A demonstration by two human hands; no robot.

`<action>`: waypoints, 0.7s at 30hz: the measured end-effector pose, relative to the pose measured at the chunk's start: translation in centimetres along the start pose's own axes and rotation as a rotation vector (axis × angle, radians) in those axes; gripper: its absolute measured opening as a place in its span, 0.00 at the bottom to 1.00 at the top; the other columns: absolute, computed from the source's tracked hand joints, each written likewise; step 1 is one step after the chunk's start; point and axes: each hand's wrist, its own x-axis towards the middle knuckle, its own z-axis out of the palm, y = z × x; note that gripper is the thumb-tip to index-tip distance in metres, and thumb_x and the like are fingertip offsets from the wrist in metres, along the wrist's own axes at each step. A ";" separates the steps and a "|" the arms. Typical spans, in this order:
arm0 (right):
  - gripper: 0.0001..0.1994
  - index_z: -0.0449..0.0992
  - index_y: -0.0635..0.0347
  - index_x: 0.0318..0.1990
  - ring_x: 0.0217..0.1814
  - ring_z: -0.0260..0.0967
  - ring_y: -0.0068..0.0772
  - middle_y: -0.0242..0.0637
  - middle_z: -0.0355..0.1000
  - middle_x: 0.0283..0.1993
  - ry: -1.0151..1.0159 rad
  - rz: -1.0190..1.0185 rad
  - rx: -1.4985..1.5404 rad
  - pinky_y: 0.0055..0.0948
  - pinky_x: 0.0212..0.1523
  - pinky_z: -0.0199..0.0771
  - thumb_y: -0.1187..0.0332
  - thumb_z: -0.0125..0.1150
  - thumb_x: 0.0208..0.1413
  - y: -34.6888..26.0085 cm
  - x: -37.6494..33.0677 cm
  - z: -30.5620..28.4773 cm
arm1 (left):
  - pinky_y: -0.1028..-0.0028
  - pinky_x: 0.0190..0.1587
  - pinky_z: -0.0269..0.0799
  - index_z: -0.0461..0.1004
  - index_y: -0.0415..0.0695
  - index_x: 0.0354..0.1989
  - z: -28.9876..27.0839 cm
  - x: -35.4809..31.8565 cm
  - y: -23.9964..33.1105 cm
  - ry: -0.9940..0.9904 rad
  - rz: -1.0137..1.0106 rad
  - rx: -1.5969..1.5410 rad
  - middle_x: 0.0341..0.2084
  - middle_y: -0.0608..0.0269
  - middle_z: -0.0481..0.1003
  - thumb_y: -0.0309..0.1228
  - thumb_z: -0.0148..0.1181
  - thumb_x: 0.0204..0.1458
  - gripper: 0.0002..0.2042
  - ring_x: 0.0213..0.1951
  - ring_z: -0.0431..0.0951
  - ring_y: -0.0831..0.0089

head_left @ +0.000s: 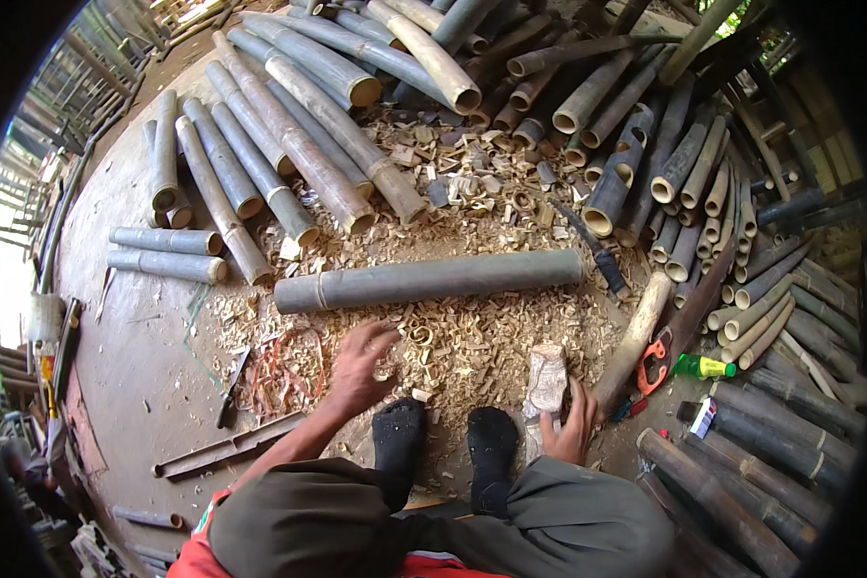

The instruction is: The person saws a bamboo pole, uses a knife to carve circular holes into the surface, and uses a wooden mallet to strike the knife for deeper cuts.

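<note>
Bamboo pole (429, 280) lies crosswise ahead of your feet, on shavings (472, 337), within reach. Your left hand (361, 366) hovers spread, fingers loose, gripping nothing, just short of pole. Your right hand (570, 429) rests on crumpled sack (546, 380) beside right foot; grip unclear. Wooden club (634, 339) and saw (653, 361) parked right, handy.

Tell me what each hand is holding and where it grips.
The left hand holds nothing, fingers spread over the bamboo shavings. The right hand rests against the lower end of a pale wrapped bundle; a true grip cannot be told.
</note>
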 end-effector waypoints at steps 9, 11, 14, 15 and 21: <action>0.48 0.60 0.63 0.75 0.77 0.58 0.53 0.53 0.61 0.76 -0.147 -0.685 -0.229 0.62 0.79 0.53 0.54 0.77 0.49 -8.4 21.5 9.1 | 0.50 0.76 0.54 0.80 0.55 0.64 -5.8 -12.6 -10.0 -0.310 -0.615 0.310 0.70 0.46 0.68 0.45 0.68 0.55 0.26 0.74 0.63 0.49; 0.49 0.59 0.63 0.76 0.81 0.54 0.55 0.55 0.58 0.78 -0.311 -0.643 -0.281 0.66 0.81 0.45 0.53 0.77 0.50 -9.4 22.8 9.9 | 0.52 0.71 0.63 0.86 0.55 0.53 -8.4 -13.2 -4.8 -0.422 -0.471 0.577 0.58 0.49 0.77 0.49 0.68 0.55 0.20 0.64 0.74 0.50; 0.51 0.58 0.63 0.77 0.82 0.52 0.57 0.55 0.57 0.79 -0.379 -0.628 -0.349 0.72 0.81 0.40 0.51 0.77 0.49 -8.1 23.4 11.3 | 0.50 0.66 0.69 0.88 0.54 0.49 -11.8 -11.2 -0.7 -0.716 -0.485 0.491 0.51 0.47 0.82 0.49 0.69 0.55 0.18 0.58 0.80 0.49; 0.51 0.58 0.63 0.76 0.82 0.53 0.57 0.55 0.57 0.79 -0.423 -0.626 -0.356 0.73 0.81 0.40 0.50 0.78 0.48 -7.6 23.8 12.0 | 0.49 0.64 0.70 0.88 0.53 0.49 -12.5 -10.0 -0.1 -0.831 -0.504 0.412 0.49 0.46 0.82 0.49 0.70 0.54 0.18 0.57 0.81 0.49; 0.32 0.75 0.65 0.62 0.62 0.76 0.47 0.52 0.78 0.57 -0.576 -0.581 -0.225 0.73 0.73 0.59 0.54 0.73 0.54 -9.9 23.3 7.5 | 0.55 0.59 0.75 0.73 0.42 0.66 -10.5 1.4 0.1 -0.361 -0.091 0.071 0.56 0.47 0.77 0.33 0.78 0.45 0.36 0.56 0.78 0.49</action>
